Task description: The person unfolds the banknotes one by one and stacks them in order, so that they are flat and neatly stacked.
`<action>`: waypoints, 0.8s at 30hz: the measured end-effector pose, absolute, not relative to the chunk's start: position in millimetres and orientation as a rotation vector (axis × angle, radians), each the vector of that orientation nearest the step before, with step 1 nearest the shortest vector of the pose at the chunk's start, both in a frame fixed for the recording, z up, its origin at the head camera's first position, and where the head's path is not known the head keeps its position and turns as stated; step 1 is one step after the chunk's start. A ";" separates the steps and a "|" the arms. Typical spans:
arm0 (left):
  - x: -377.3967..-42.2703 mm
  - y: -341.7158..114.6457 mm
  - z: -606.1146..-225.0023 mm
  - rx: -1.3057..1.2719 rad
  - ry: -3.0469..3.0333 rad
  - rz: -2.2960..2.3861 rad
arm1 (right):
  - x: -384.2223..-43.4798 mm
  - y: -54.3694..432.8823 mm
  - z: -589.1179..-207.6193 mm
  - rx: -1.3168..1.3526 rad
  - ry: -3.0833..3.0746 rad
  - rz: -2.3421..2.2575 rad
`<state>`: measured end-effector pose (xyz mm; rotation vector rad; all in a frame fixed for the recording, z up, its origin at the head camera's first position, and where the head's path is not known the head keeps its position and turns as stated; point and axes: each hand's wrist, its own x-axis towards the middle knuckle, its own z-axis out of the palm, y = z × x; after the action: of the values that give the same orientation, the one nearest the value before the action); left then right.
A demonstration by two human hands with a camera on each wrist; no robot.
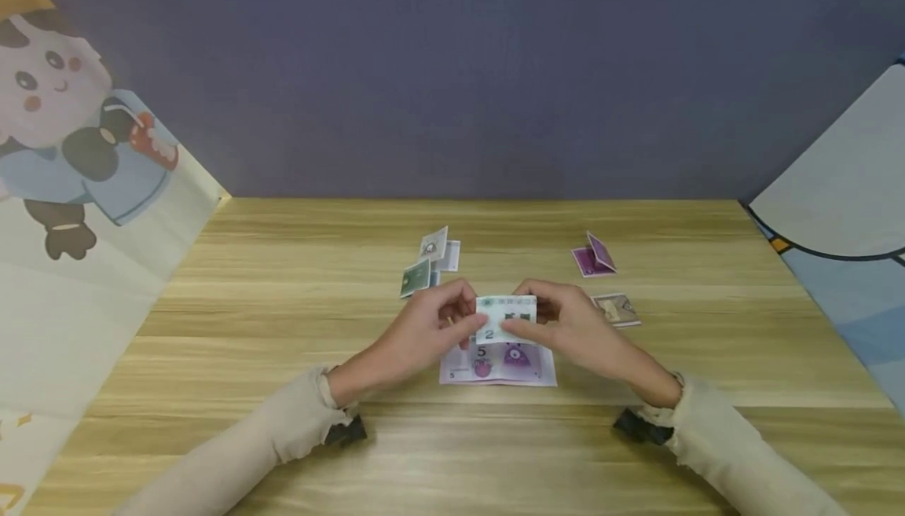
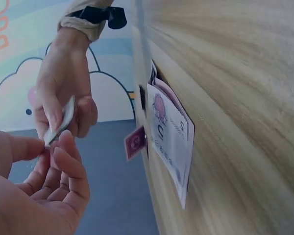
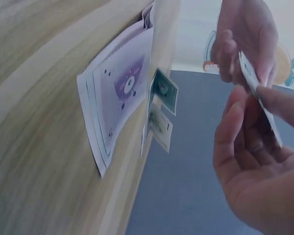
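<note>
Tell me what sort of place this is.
Probably a small enclosed indoor workstation or booth: a wood-grain table stands against a plain dark panel, with a cartoon-printed wall along its left side. The wider room is out of view.

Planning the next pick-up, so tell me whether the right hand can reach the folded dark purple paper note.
Probably yes: nothing visible blocks the way from the right hand to the purple note, though that hand pinches a pale rectangular paper note marked 2 and may need to release it.
</note>
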<state>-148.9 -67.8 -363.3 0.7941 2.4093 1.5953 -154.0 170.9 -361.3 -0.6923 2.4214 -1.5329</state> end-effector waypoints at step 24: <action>-151.8 -70.4 -362.1 0.894 2.325 1.594 | -147.9 159.4 -371.6 -0.478 1.889 -1.853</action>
<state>-151.8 -70.4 -362.1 0.8944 2.3251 1.5941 -147.9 159.4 -371.6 -0.4781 1.8894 -1.8533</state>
